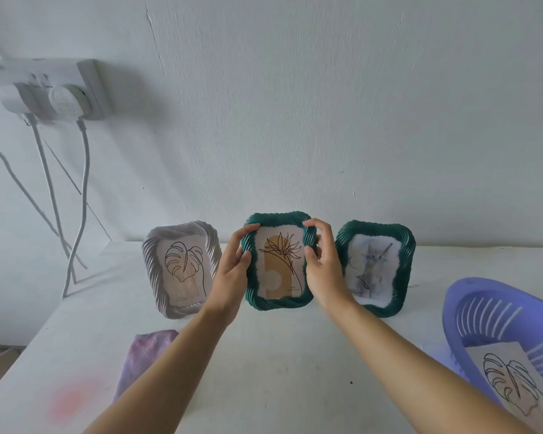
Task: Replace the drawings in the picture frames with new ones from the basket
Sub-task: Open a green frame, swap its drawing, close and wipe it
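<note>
Three ribbed picture frames stand in a row near the wall on the white table [264, 355]. The middle green frame [279, 302] shows a flower line drawing on a tan arch. My left hand [235, 264] grips its left edge and my right hand [322, 261] grips its right edge. Left of it, the white frame [152, 264] holds a leaf line drawing. To the right, the other green frame [405, 258] holds a pale cat picture. The purple basket [458, 308] at the right edge contains a leaf drawing [508, 377] on grey paper.
A purple cloth [145, 355] lies on the table at the front left, beside a pink stain [69, 402]. A white wall socket [47, 89] with plugs sits at the upper left, and its white cables [82, 198] hang down to the table's left end.
</note>
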A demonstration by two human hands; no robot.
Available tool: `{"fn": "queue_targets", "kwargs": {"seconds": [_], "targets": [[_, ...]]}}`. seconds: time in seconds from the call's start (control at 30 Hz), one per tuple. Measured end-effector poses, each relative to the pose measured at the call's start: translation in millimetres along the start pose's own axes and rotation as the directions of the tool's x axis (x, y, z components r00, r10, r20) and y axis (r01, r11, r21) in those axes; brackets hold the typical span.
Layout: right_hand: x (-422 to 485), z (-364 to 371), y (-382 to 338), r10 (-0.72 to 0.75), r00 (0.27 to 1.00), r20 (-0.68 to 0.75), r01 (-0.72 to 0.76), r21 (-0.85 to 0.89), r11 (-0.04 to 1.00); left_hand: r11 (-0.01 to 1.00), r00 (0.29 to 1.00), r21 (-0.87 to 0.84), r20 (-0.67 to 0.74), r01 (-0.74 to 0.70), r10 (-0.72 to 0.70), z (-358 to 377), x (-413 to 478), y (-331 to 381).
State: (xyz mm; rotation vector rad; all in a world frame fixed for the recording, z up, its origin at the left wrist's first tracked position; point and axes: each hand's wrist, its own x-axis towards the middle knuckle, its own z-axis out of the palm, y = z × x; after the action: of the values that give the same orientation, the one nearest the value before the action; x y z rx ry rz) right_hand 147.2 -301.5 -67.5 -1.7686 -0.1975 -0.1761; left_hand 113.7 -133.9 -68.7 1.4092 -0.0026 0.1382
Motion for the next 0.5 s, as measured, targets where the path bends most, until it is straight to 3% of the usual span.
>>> {"fn": "queue_targets", "kwargs": {"seconds": [0.5], "targets": [[20.7,18.0,15.3,-0.066,0.997,-0.028,0.067,0.022,0.998,0.996,0.994,0.059,-0.074,-0.071,0.076,2.8,26.4,-26.2]]}}
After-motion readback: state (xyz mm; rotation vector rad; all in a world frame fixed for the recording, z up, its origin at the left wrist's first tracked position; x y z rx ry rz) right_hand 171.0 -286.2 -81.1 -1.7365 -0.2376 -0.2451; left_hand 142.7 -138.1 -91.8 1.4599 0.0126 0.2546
